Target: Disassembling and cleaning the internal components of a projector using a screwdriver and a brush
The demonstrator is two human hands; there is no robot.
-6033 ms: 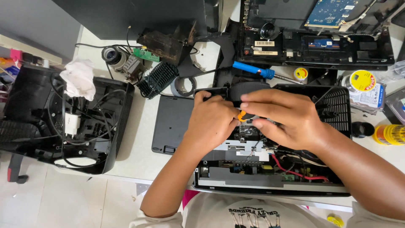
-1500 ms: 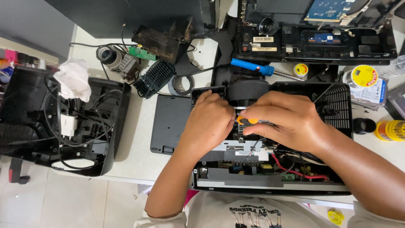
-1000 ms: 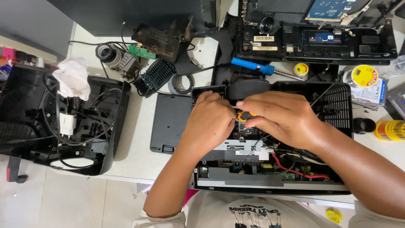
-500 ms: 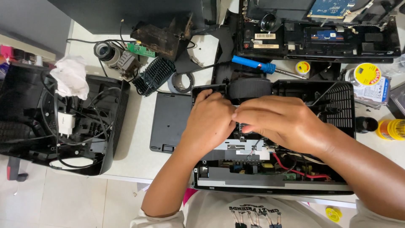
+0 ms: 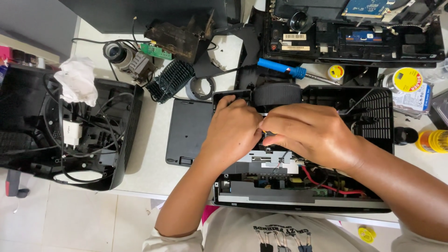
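Note:
An opened black projector (image 5: pixel 368 112) lies in front of me, its lens ring (image 5: pixel 277 93) at the far edge and red wires (image 5: pixel 329 186) over the boards near me. My left hand (image 5: pixel 233 133) rests inside it just left of the lens, fingers curled against the inner assembly. My right hand (image 5: pixel 310 133) meets it from the right, fingertips pinched together over the same spot. Whatever the right hand pinches is hidden by the fingers; earlier views showed a small orange-handled tool there.
A blue-handled tool (image 5: pixel 280 67) lies beyond the lens. A flat black cover (image 5: pixel 186 130) sits to the left, then a black housing (image 5: pixel 70 140) with cables and a white cloth (image 5: pixel 77 84). Another opened device (image 5: pixel 350 42) is at the back; a solder reel (image 5: pixel 406 80) and yellow bottle (image 5: pixel 431 140) stand right.
Both hands stay at the same spot beside the lens. The orange tip seen between the fingers earlier is now covered by the right hand's fingers.

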